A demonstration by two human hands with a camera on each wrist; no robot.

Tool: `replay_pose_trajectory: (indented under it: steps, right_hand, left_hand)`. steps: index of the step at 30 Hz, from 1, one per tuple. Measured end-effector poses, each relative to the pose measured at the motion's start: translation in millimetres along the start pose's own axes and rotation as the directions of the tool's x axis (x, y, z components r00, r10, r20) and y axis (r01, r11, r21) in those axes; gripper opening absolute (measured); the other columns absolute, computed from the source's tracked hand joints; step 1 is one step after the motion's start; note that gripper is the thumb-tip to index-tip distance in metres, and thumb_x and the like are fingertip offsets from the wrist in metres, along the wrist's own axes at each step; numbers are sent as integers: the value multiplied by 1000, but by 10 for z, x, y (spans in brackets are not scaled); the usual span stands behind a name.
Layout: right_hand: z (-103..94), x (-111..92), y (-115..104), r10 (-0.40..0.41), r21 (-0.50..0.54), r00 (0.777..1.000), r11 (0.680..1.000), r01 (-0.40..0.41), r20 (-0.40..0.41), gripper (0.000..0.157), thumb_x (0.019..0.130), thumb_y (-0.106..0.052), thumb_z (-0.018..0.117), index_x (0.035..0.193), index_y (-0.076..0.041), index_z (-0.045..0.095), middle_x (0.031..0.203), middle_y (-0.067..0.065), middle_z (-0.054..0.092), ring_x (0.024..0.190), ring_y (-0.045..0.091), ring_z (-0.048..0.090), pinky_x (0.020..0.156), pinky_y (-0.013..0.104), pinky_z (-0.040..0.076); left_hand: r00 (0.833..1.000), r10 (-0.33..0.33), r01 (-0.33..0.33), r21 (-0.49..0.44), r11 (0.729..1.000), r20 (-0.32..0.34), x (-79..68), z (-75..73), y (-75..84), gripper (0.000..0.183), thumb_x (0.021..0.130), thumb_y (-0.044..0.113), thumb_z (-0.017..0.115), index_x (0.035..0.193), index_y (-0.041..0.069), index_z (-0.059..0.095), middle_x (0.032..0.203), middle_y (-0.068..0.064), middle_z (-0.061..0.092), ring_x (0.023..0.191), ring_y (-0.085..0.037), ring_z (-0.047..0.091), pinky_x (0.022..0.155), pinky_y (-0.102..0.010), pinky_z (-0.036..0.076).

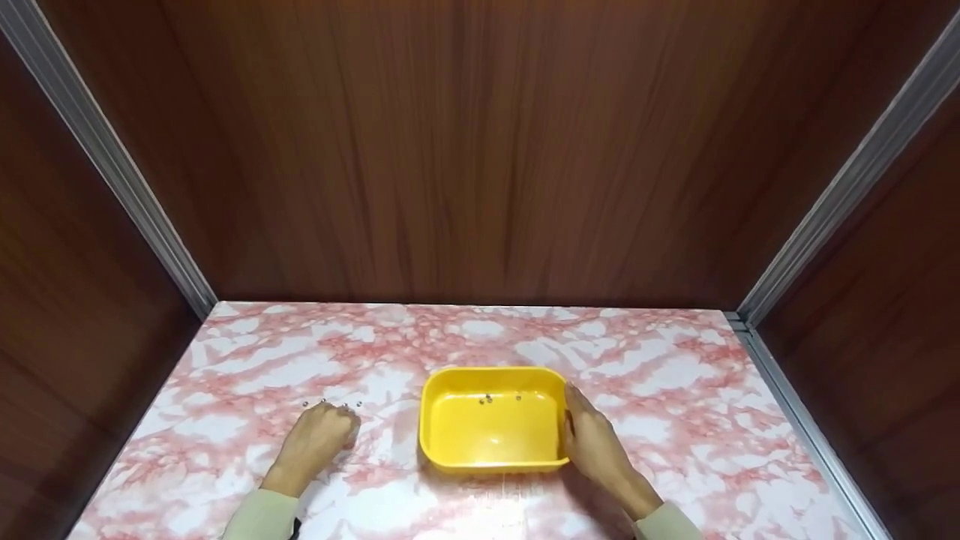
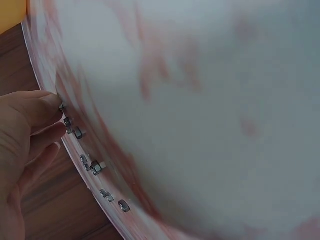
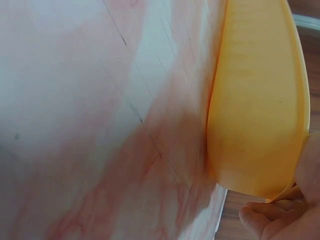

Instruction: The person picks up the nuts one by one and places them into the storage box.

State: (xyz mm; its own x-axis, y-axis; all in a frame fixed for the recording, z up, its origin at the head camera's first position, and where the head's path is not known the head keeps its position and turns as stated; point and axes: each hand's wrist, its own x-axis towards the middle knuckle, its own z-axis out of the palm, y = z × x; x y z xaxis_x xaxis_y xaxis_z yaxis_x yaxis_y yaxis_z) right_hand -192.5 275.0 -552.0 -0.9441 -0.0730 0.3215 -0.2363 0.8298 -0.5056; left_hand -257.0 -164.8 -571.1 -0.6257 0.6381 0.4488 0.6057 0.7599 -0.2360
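Left hand [image 1: 319, 439] curled, fingertips [image 2: 52, 102] at row of small nuts [image 1: 331, 405] on desk [image 1: 675, 375], seemingly pinching one; right hand [image 1: 592, 439] grips right wall of yellow tub [image 1: 450, 450], steadying it; few nuts inside

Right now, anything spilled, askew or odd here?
Mostly tidy. Small metal nuts lie loose on the marble tabletop by the left hand; a few sit in the upright yellow tub, which the right hand steadies.
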Motion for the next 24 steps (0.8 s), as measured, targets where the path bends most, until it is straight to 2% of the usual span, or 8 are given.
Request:
replay_pose_trajectory:
  steps: [5,7,8,16,24]
  right_hand:
    - [-4,12,-3,18,12,999,1000,-19,33,53,102,4,58,152,15,42,155,35,48,120,44,69,108,53,56]
    - [0,21,3,12,-2,1000,1000,-11,9,52,101,4,59,150,14,44,153,35,51,134,47,60,110,55,54]
    - [0,24,2,12,-4,1000,1000,-12,1,52,101,3,60,150,14,45,152,34,52,136,47,59,110,55,54]
    - [5,34,14,15,-3,1000,1000,-15,-17,51,101,3,60,149,14,47,150,33,55,135,45,60,110,55,54]
    - [13,20,19,2,-1,1000,1000,-2,-27,50,100,3,60,148,14,49,149,33,56,133,44,62,109,54,56]
  left_hand:
    - [999,-23,24,-52,998,23,11,-25,15,26,67,-4,90,66,14,70,65,1,69,58,-18,62,61,-32,64]
    - [1000,-22,23,-49,999,18,24,-26,17,27,67,-8,86,65,13,69,64,1,68,57,-19,63,59,-32,63]
    - [1000,-20,21,-46,999,15,32,-24,16,28,67,-10,84,64,13,69,63,1,68,57,-19,63,58,-33,63]
    - [999,-21,22,-29,999,32,60,-22,17,26,70,-6,84,64,13,68,61,0,67,54,-20,64,54,-34,61]
    - [999,-16,16,-3,1000,49,58,-29,34,22,70,3,89,66,13,70,63,-1,69,54,-22,64,53,-34,61]
